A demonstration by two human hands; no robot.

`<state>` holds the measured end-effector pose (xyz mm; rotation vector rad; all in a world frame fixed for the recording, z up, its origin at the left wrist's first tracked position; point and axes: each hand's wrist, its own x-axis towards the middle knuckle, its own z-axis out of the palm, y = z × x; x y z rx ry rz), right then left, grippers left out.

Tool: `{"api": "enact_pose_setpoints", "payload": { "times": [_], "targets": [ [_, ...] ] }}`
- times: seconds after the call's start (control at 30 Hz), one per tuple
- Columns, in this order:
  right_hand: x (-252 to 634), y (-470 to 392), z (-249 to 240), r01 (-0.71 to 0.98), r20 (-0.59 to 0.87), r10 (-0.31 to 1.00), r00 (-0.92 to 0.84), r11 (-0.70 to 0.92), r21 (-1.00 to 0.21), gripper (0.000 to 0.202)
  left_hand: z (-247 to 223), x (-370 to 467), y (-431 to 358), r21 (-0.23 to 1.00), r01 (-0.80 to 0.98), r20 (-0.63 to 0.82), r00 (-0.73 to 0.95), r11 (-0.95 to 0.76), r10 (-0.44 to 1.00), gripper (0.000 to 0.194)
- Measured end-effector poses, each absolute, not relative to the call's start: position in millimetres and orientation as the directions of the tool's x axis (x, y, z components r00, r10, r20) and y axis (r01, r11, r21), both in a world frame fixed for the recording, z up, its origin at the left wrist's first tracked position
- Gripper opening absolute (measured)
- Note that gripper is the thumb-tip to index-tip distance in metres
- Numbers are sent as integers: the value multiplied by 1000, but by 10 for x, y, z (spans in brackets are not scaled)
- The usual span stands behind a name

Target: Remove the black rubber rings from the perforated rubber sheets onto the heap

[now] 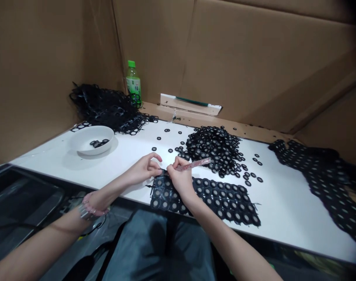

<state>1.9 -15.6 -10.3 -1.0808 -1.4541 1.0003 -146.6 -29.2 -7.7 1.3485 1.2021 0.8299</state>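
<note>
A black rubber sheet [226, 194] with rows of round, pale-centred discs lies along the table's front edge. My right hand [180, 175] is closed around a slim reddish pen-like tool [197, 164], its working end down at the sheet's upper left. Beside it, the thumb and fingers of my left hand [144, 169] pinch the sheet's upper left corner. Just beyond the hands rises a heap of loose black rings [214, 148], with single ones scattered around it. What the tool's tip touches is hidden by my fingers.
A white bowl [78, 140] holding a few black rings stands on the left. Behind it are a tangle of black cut-out scrap [104, 105] and a green-capped bottle [133, 84]. More black sheets [321, 168] hang over the right side. Cardboard walls [254, 66] enclose the white table [286, 203].
</note>
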Motion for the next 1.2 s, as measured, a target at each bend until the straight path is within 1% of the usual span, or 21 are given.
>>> {"api": "enact_pose_setpoints", "payload": {
  "times": [0.13, 0.23, 0.47, 0.63, 0.7, 0.77, 0.87, 0.97, 1.07, 1.13, 1.2],
  "targets": [
    [13, -155, -107, 140, 259, 964, -66, 266, -954, 24, -55, -1446, -317, 982, 153, -142, 221, 109, 965, 34],
    [13, -153, -120, 166, 269, 959, -92, 282, -945, 25, -59, -1438, -323, 988, 116, -121, 213, 98, 970, 35],
    [0, -170, -138, 209, 299, 944, -142, 323, -923, 26, -105, -1429, -334, 1000, 21, -27, 200, 23, 979, 43],
    [-18, -173, -156, 226, 315, 931, -186, 353, -908, 26, -91, -1413, -346, 1000, -4, -19, 211, 20, 977, 44],
    [-11, -163, -145, 217, 307, 935, -180, 342, -914, 26, -85, -1419, -358, 1000, 3, -14, 209, 14, 978, 44],
    [6, -146, -133, 191, 278, 950, -142, 302, -934, 25, -79, -1438, -383, 999, 46, -35, 214, 26, 976, 41],
    [35, -119, -137, 127, 222, 973, -66, 229, -965, 25, -60, -1479, -443, 983, 165, -129, 277, 85, 952, 33],
    [49, -112, -158, 49, 183, 981, -62, 186, -981, 25, -43, -1490, -500, 961, 247, -195, 302, 121, 933, 36],
    [55, -142, -146, 32, 202, 976, -75, 205, -978, 25, -41, -1461, -526, 962, 268, -133, 256, 62, 957, 38],
    [60, -175, -121, 77, 227, 968, -105, 236, -969, 25, -46, -1440, -529, 968, 250, -87, 245, 24, 966, 36],
    [65, -202, -104, 115, 223, 964, -147, 241, -964, 25, -53, -1432, -526, 977, 209, -86, 241, 35, 967, 36]
  ]
}}
